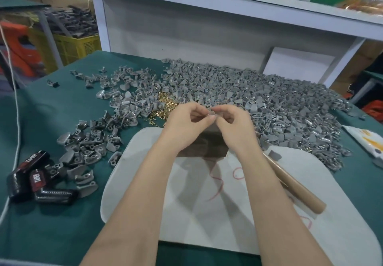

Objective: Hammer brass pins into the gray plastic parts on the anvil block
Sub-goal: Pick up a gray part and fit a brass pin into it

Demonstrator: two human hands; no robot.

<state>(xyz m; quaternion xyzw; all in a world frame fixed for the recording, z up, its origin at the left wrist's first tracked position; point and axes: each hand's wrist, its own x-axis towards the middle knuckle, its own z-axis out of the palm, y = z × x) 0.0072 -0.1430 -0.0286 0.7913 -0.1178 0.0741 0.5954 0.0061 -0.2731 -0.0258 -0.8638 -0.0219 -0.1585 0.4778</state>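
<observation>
Where gray parts (pixel 248 91) pile, the table (pixel 53 110) is green.

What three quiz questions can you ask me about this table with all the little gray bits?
1. True or false: the right hand holds the hammer.
2. Where is the heap of brass pins? A: just left of the left hand. B: on the hammer. C: in the right hand.
3. Fill in: both hands pinch one small gray plastic ____ above the anvil block.

Key:
1. False. The hammer lies on the white mat.
2. A.
3. Part. It is a gray plastic part, held between the fingertips of both hands.
</observation>
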